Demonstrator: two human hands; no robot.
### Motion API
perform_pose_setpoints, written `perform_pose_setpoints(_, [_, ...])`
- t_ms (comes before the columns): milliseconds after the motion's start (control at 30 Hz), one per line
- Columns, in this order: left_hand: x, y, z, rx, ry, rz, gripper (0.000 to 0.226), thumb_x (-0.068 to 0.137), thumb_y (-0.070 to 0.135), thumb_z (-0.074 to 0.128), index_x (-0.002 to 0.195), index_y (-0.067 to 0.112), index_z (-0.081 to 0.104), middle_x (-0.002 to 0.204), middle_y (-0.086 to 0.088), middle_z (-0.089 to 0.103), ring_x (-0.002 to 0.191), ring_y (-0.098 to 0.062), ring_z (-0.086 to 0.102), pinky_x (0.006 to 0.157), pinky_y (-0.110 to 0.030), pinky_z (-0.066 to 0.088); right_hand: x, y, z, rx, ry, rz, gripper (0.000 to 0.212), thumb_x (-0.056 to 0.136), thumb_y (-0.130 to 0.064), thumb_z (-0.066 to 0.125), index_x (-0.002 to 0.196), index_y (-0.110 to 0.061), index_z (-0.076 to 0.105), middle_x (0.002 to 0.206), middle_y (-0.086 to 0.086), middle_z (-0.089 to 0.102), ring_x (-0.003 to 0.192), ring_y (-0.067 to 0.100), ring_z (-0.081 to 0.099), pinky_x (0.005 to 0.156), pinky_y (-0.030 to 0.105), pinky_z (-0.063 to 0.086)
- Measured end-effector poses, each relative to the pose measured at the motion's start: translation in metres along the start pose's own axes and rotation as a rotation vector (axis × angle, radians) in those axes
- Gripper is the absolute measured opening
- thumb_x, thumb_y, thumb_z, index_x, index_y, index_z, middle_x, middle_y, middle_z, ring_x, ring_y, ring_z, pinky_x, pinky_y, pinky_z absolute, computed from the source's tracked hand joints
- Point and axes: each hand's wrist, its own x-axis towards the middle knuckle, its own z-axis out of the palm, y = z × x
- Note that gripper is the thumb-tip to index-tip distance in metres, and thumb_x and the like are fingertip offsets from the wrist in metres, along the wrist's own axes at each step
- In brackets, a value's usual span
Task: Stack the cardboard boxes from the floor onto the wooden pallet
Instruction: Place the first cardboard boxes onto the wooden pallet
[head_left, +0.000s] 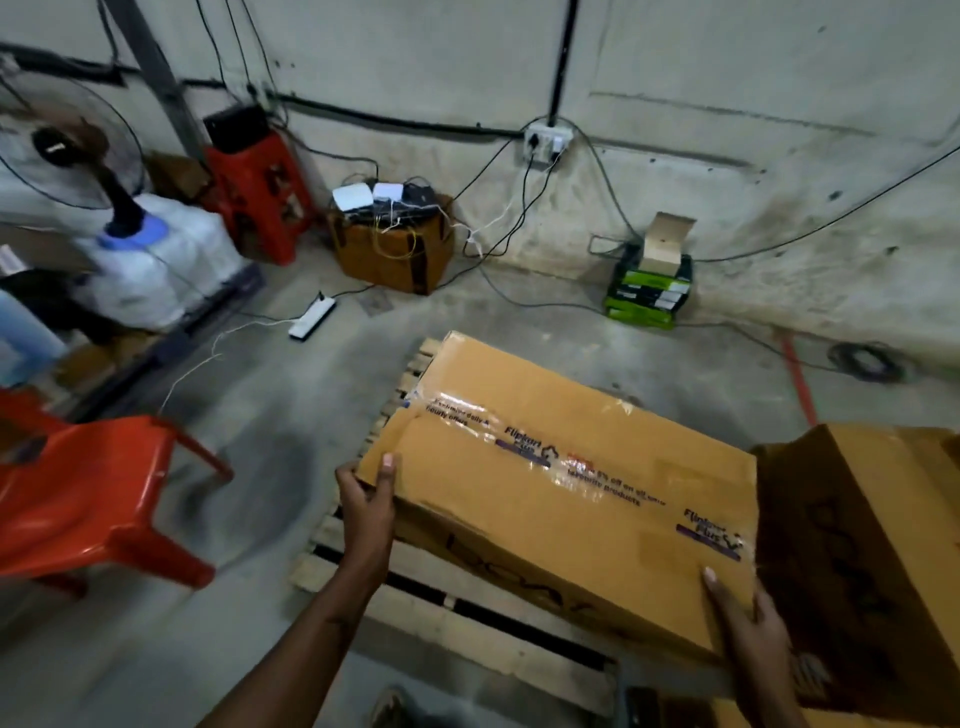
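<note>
Box (561, 483) is hanging tilted over the pallet (441, 618), its long axis running left to right between the hands; left hand (369, 501) is gripping the near-left corner, right hand (748, 623) the near-right, equally close.

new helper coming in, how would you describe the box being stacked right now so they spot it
Find the wooden pallet on the floor in the foreground. Over it is a long flat cardboard box, gripped at its near corners by the left hand and right hand. Unlike the plain box to its right, it has shiny printed tape along its top.
</note>
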Motion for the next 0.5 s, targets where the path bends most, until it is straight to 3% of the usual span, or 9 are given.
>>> perform_pose_setpoints(67, [0.06,-0.003,-0.017,0.005,-0.036,-0.032,0.075,0.083,0.08,0.059,0.131,0.026,0.04,0.135,-0.007,0.055,0.121,-0.031,0.059,0.101,-0.053,0.053,0.008,-0.013,0.052,-0.025,0.033,-0.014,0.093,0.082,-0.062,0.08,0.159,-0.023,0.044,0.155,0.018,0.051,0.131,0.043,0.054,0.087,0.047,0.049])
perform_pose_setpoints(133, [0.082,0.001,-0.018,-0.005,-0.063,-0.03,0.085,0.072,0.09,0.061,0.127,0.029,0.04,0.133,-0.004,0.056,0.12,-0.028,0.06,0.102,-0.055,0.054,-0.001,-0.031,0.062,-0.005,-0.021,-0.085,0.094,0.079,-0.064,0.082,0.157,-0.023,0.048,0.151,0.017,0.055,0.123,0.036,0.059,0.096,0.051,0.052])
perform_pose_setpoints(200, [0.118,-0.002,-0.028,-0.005,-0.086,-0.037,0.084,0.07,0.09,0.063,0.123,0.029,0.041,0.13,-0.002,0.058,0.119,-0.025,0.061,0.103,-0.057,0.054,0.008,-0.036,0.092,-0.022,-0.026,-0.121,0.102,0.071,-0.07,0.084,0.155,-0.024,0.051,0.147,0.014,0.059,0.121,0.034,0.062,0.101,0.055,0.054])
perform_pose_setpoints(367, [0.198,-0.012,-0.039,-0.001,-0.11,-0.089,0.081,0.072,0.085,0.066,0.125,0.028,0.041,0.132,-0.002,0.058,0.121,-0.024,0.061,0.106,-0.056,0.053,0.035,-0.061,0.164,0.022,-0.04,-0.13,0.103,0.068,-0.071,0.085,0.154,-0.026,0.051,0.14,0.008,0.063,0.107,0.024,0.067,0.096,0.054,0.057])
perform_pose_setpoints(500, [0.261,-0.034,-0.033,0.019,-0.111,-0.124,0.097,0.067,0.088,0.069,0.138,0.028,0.043,0.138,-0.003,0.058,0.124,-0.027,0.062,0.106,-0.055,0.053,0.079,-0.081,0.223,0.001,-0.084,-0.189,0.099,0.066,-0.072,0.086,0.147,-0.022,0.056,0.131,0.005,0.067,0.104,0.019,0.067,0.086,0.043,0.057])
